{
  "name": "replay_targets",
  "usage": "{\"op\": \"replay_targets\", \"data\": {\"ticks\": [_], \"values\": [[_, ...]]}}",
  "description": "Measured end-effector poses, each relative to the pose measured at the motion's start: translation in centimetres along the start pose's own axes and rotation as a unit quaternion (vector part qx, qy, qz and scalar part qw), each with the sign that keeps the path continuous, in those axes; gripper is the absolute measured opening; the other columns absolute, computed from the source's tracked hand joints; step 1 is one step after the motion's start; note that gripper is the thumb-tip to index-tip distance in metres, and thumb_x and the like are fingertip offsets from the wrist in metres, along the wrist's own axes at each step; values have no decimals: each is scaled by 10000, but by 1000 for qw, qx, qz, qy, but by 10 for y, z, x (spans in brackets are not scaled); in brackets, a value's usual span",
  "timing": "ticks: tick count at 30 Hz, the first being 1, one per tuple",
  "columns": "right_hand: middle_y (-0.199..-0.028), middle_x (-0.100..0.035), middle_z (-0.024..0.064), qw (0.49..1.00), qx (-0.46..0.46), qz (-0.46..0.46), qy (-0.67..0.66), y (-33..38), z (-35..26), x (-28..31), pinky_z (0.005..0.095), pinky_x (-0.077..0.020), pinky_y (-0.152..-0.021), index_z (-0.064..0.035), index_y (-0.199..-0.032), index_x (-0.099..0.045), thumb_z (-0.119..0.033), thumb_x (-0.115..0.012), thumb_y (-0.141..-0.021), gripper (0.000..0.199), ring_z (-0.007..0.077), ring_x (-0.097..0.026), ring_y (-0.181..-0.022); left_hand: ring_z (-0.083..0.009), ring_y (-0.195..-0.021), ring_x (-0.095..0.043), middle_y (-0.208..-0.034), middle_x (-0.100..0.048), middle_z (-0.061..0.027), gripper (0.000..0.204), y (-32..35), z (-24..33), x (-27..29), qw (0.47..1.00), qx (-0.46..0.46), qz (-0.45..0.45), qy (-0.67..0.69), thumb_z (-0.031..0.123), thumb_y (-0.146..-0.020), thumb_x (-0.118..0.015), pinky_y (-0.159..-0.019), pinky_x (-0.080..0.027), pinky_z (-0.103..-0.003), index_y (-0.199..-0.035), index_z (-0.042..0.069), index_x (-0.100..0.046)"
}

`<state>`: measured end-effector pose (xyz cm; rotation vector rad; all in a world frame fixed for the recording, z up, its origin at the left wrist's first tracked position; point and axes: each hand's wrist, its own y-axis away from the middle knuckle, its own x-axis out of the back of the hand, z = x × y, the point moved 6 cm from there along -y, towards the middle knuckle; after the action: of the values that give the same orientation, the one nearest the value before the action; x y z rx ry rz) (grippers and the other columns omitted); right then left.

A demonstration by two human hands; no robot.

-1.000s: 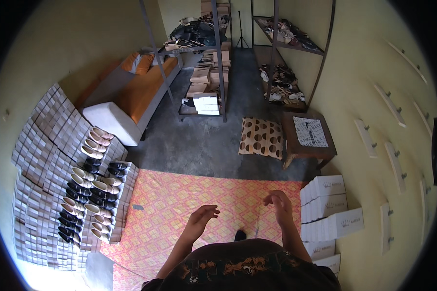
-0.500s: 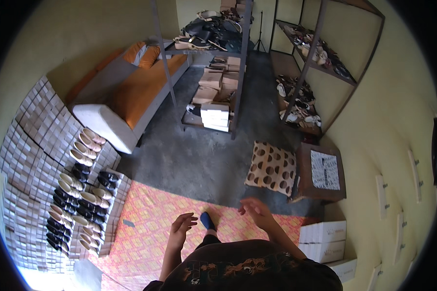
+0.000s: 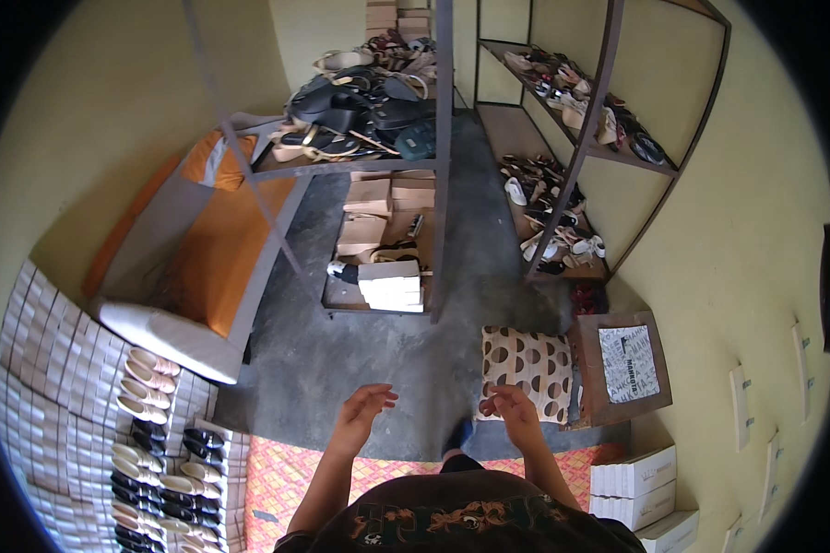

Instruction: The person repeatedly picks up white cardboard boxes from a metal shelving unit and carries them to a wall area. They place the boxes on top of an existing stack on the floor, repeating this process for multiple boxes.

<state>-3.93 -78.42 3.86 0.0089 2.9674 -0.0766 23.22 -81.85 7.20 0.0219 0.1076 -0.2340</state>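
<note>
My left hand (image 3: 364, 411) is raised over the grey floor with nothing in it, its fingers bent a little and apart. My right hand (image 3: 513, 405) is held up at the same height, also holding nothing, its fingers loosely curved. Below and behind it, as I look down, lies a cushion (image 3: 526, 367) with brown and beige half-circles; the hand overlaps its lower part in the view without visibly gripping it. One of my feet, in a blue shoe (image 3: 461, 433), is between the hands at the edge of the red and yellow mat (image 3: 290, 461).
A metal rack (image 3: 443, 184) holds bags, shoes and cardboard boxes (image 3: 369, 197) ahead. Shoes fill a second rack (image 3: 576, 152) at right. An orange sofa (image 3: 212, 249) stands left, near rows of shoes (image 3: 143, 401) before stacked boxes. A brown box (image 3: 650, 330) and white boxes (image 3: 632, 475) are at right.
I have moved forward, so the racks and cushion appear nearer. Both hands have risen slightly, and the right one has shifted rightward, to in front of the cushion.
</note>
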Motion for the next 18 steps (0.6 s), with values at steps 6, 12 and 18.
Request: {"op": "replay_targets", "data": {"ticks": [6, 12, 18], "values": [[-858, -602, 107, 997, 3, 75, -1, -86, 4, 75, 256, -444, -694, 10, -1083, -489, -105, -471, -889, 226, 146, -561, -731, -159, -896, -561, -988, -603, -79, 262, -120, -7, -31, 998, 53, -32, -2, 194, -901, -465, -768, -407, -281, -1094, 33, -540], [-862, -605, 106, 996, 47, 71, -7, -192, -32, 115, 263, -448, -710, 11, -1071, -492, -79, -473, -886, 207, 138, -560, -764, -149, -896, -560, -1002, -602, -71, 285, -226, -6, -61, 996, 70, -56, -17, 235, -902, -457, -791, -391, -282, -1108, 53, -533], [-863, -601, 97, 998, 39, 52, 0, -288, -25, 128, 273, -448, -722, 6, -1082, -490, -79, -483, -885, 215, 140, -561, -765, -149, -904, -560, -1014, -601, -68, 284, -317, -27, -79, 989, 130, -73, 14, 230, -905, -454, -794, -393, -287, -1115, 53, -527]]}}
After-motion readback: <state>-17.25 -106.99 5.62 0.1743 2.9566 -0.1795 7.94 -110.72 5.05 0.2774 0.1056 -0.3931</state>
